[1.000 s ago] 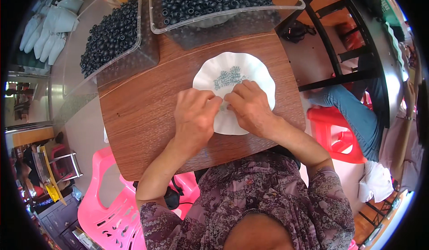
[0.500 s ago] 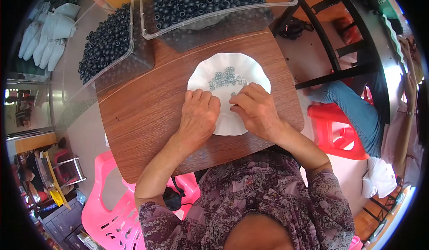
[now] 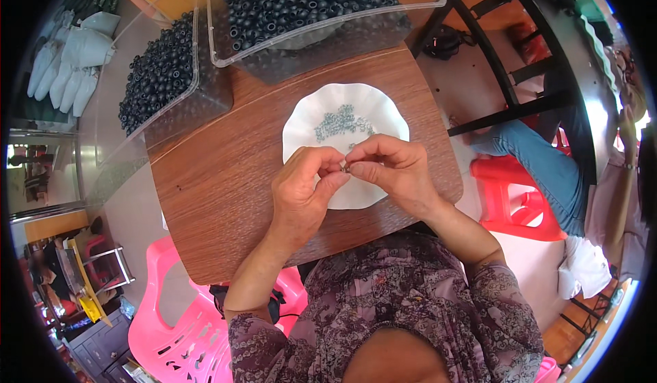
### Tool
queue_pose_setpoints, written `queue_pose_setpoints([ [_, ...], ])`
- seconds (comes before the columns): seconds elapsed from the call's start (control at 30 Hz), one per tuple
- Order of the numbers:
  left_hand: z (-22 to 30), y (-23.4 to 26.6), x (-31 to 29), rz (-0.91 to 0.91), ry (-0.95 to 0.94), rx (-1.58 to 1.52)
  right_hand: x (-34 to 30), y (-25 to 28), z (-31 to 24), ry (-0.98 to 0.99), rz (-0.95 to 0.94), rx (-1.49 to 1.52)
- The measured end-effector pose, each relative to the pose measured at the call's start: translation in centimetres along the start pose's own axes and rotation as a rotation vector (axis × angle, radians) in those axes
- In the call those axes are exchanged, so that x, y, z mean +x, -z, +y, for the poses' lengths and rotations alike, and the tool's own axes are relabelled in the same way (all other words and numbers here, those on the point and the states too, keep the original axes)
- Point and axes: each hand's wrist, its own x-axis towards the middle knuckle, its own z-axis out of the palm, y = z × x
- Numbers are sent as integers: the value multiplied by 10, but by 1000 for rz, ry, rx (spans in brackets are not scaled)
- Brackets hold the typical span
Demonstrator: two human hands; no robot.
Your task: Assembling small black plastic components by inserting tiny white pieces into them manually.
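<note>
A white plate with a scalloped rim [image 3: 301, 119] lies on the brown wooden table. Many tiny pale grey-green pieces [image 3: 340, 122] are heaped in its far half, with a few strays nearer. Over the plate's near half, my left hand [image 3: 301, 184] and my right hand [image 3: 397, 171] meet at their fingertips. Both pinch at a tiny brownish piece [image 3: 347, 169] between them. It is too small to name, and the fingers partly cover it.
Two clear plastic bins, one at the back [image 3: 328, 23] and one at the left [image 3: 194, 82], hold many dark ring-shaped parts. A pink chair [image 3: 154, 301] stands at the lower left. To the right are a red stool [image 3: 493, 171] and a seated person's jeans-clad leg [image 3: 527, 147].
My hands have come together from either side of the plate's near half, fingertips now meeting over a tiny piece. The left hand has turned so its thumb and forefinger show.
</note>
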Motion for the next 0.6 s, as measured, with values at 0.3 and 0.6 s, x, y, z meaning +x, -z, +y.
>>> queue_pose_setpoints([
  [0.3,-2,-7,-1,66,268,-608,-5,-5,-4,80,74,-116],
  [0.6,-3,-10,0,37,452,-929,-2,-6,-1,530,119,-486],
])
